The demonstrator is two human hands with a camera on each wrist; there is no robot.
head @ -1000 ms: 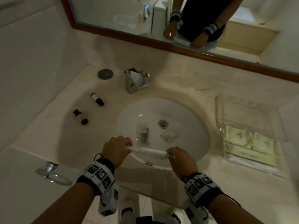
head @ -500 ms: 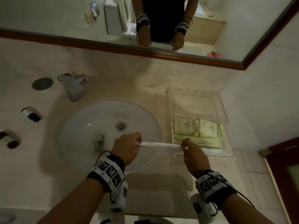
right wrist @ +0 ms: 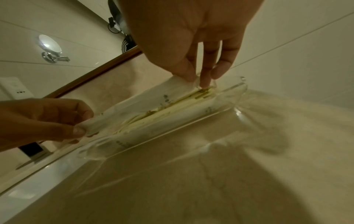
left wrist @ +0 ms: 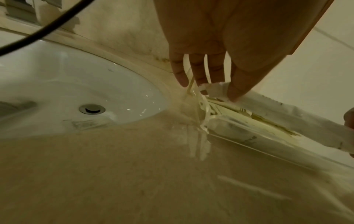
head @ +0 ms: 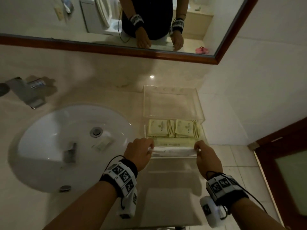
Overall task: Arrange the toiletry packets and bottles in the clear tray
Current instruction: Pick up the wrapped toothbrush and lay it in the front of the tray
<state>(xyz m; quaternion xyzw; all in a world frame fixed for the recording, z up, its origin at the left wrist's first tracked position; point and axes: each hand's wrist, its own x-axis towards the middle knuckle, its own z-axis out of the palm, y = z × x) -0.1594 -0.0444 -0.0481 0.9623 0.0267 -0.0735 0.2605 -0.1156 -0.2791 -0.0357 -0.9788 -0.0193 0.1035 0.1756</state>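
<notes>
Holding long white packet (head: 172,151) level over near edge of clear tray (head: 198,103), long axis parallel to that edge. My left hand (head: 139,152) pinches left end, right hand (head: 206,155) pinches right end; both equally near. Next, I judge: lower straight into near strip, beside yellow packets (head: 172,128).

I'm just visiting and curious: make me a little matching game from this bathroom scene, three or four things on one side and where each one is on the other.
Things:
1. long white packet
2. yellow packets
3. small wrapped item
4. pink slippers

Places:
A. seen in the mirror
B. lying in the sink basin
C. stacked inside the clear tray
D. held at its ends by the left hand and right hand

Pairs: 1-D, 2-C, 3-B, 4-A
</notes>
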